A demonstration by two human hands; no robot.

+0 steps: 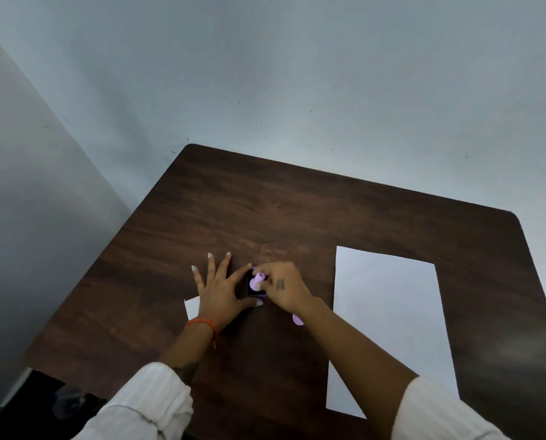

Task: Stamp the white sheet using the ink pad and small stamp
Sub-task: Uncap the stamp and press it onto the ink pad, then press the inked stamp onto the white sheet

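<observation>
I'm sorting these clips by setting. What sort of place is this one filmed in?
Probably a plain indoor room with a desk set up for paperwork or craft. A dark wood-grain table stands in a corner of bare grey walls; on it lie a white sheet and an ink pad.

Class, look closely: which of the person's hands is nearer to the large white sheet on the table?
The right hand. It holds the small stamp on the ink pad, just left of the white sheet. The left hand steadies the pad from its far side, farther from the sheet.
</observation>
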